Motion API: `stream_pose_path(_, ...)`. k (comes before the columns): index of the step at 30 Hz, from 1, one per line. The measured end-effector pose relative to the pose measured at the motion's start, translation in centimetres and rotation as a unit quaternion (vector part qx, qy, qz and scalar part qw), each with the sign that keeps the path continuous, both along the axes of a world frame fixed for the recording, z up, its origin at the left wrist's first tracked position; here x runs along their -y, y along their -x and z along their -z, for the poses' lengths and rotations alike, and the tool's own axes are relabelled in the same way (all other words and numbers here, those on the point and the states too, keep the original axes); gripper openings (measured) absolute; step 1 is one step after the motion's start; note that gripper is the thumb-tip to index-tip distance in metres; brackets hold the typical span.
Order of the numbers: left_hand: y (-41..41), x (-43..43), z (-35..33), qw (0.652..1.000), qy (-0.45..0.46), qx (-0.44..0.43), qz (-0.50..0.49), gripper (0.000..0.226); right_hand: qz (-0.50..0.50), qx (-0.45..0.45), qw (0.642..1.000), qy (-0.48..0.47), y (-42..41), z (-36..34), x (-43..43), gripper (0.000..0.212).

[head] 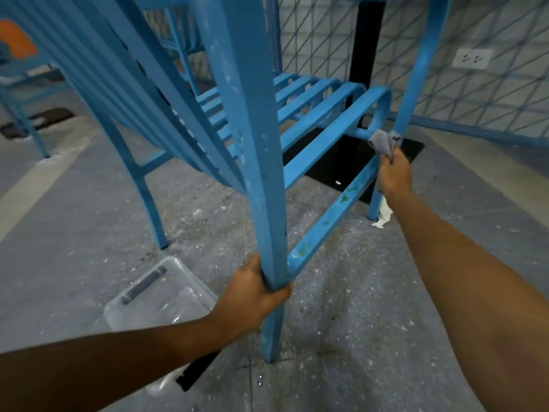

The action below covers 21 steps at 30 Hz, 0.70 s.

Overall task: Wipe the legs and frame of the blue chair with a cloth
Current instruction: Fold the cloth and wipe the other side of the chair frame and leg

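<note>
A person's two bare arms reach forward from the bottom of the view toward a blue chair (252, 144) standing on a speckled grey floor (371, 322).

The left hand (252, 295) is closed around the near leg (269, 233), low down. The fingers wrap fully round the leg from the left and the thumb lies across its front. The leg is scuffed and flecked with pale dust.

The right hand (393, 173) is farther away, at the far leg (416, 84). It is closed tight on a small grey cloth (383, 142), which bunches out above the knuckles. The cloth presses against the far leg where a round crossbar (356, 132) meets it. Whether the fingers also touch the leg cannot be told.

A flat rail (332, 215), stained with green marks, joins the two legs. Above it runs a row of curved blue slats (312, 114).

A scrap of white paper (383, 214) lies at the foot of the far leg. A clear plastic lid (160, 295) with a dark handle lies on the floor left of the near leg. A black post (364, 40) stands behind the chair on a black base. A wall with a diamond pattern carries a white socket (471, 58) at upper right.
</note>
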State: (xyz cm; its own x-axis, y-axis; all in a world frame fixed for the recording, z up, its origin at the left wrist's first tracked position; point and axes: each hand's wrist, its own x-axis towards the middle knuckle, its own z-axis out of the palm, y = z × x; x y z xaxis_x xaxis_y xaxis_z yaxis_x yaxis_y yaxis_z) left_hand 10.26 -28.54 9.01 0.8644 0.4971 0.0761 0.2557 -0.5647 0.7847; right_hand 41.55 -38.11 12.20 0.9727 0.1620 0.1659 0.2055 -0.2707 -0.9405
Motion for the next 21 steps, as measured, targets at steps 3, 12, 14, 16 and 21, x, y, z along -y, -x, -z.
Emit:
stream_pose_path(3, -0.1, -0.1, -0.5, 1.0, -0.009, -0.009, 0.004, 0.032, -0.001, 0.026, 0.999, 0.039, -0.7, -0.1, -0.3, 0.035)
stream_pose_path(12, 0.0, 0.3, -0.1, 1.0, 0.008, -0.022, -0.018, 0.035, -0.035, 0.073, 0.977, 0.197, -2.6, -1.2, -0.5, 0.034)
stream_pose_path(14, -0.1, 0.3, -0.1, 0.999, 0.007, -0.023, -0.024, 0.036, -0.072, 0.056, 0.966, 0.242, -3.1, -1.3, -0.7, 0.038)
stream_pose_path(16, -0.1, 0.4, -0.1, 0.999, 0.002, -0.025, -0.025, 0.038, -0.086, 0.05, 0.961, 0.26, -3.3, -1.4, -0.8, 0.04)
stream_pose_path(21, -0.1, 0.6, -0.2, 0.999, 0.001, -0.035, -0.027, 0.047, -0.086, 0.001, 0.965, 0.25, -3.0, -1.7, -0.5, 0.039)
